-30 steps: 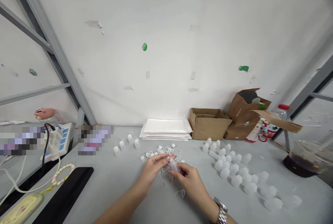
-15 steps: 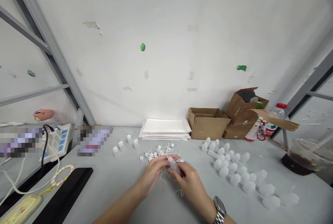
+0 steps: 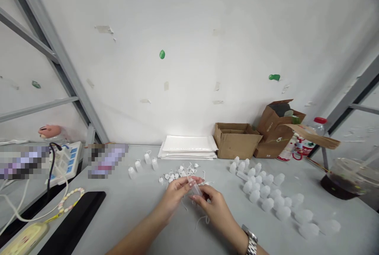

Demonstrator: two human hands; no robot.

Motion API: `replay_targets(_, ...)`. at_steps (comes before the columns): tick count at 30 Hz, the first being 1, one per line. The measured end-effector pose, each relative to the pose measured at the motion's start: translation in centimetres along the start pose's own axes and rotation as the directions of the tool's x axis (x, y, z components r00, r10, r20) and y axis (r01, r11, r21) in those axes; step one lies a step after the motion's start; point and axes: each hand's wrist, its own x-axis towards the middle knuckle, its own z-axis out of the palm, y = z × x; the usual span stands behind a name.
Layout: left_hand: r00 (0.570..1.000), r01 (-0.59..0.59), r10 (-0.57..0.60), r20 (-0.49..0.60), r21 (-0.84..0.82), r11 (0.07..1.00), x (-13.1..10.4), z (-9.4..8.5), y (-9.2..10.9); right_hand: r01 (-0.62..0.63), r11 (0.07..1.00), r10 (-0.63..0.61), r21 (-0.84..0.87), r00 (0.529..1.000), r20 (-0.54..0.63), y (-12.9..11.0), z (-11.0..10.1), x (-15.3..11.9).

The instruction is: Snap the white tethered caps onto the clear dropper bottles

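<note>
In the middle of the desk, a small translucent plastic bottle (image 3: 195, 189) is tilted between my two hands. My right hand (image 3: 213, 203) grips its body with thumb and fingers. My left hand (image 3: 177, 192) is pinched at its upper end, over the white cap, which the fingers mostly hide. Just behind my hands lies a pile of small white caps (image 3: 177, 174) with thin straps. A loose white strap (image 3: 203, 218) lies below my right hand. Several capped bottles (image 3: 138, 165) stand to the left, and many similar bottles (image 3: 265, 190) are spread on the right.
White flat packs (image 3: 189, 143) are stacked against the wall beside an open cardboard box (image 3: 237, 144) and a brown paper bag (image 3: 274, 134). A clear tub with dark liquid (image 3: 340, 186) stands far right. A black pad (image 3: 75, 223), a power strip (image 3: 66, 164) and cables are left.
My left thumb and fingers have shifted over the bottle's top, covering more of the cap. The bottle has moved slightly down and left in my right hand's grip.
</note>
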Motion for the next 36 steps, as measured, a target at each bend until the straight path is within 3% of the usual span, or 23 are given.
replay_targets(3, 0.999, 0.033, -0.03, 0.025, -0.096, 0.995, 0.0, -0.2, 0.1, -0.057, 0.98, 0.03, 0.191, 0.99, 0.14, -0.3, -0.3, 0.2)
replay_targets(6, 0.997, 0.054, -0.041, 0.062, -0.222, 0.974, -0.2, 0.0, 0.3, -0.079, 0.97, 0.062, 0.231, 0.995, 0.081, -0.2, -0.3, 0.2)
replay_targets(14, 0.998, 0.048, -0.033, 0.058, -0.278, 0.959, -0.3, 0.3, 0.0, 0.059, 0.997, -0.066, -0.057, 0.99, -0.126, 0.1, 0.3, -0.5)
replay_targets(23, 0.995, 0.083, -0.06, 0.079, -0.34, 0.937, -0.2, 0.4, -0.9, 0.284, 0.891, -0.367, -0.355, 0.91, -0.192, 0.9, 0.4, -0.8)
replay_targets(27, 0.994, 0.094, -0.071, 0.082, -0.334, 0.938, -0.3, 0.5, -0.9, 0.354, 0.808, -0.485, -0.472, 0.853, -0.191, 1.0, 0.4, -0.9)
replay_targets(32, 0.995, 0.094, -0.076, 0.067, -0.323, 0.942, -0.4, 0.7, -0.5, 0.408, 0.602, -0.65, -0.686, 0.75, -0.123, 1.1, 0.5, -0.7)
replay_targets(36, 0.994, 0.103, -0.085, 0.068, -0.333, 0.937, -0.6, 1.1, -0.3, 0.403, 0.486, -0.688, -0.775, 0.724, -0.055, 1.3, 0.7, -0.8)
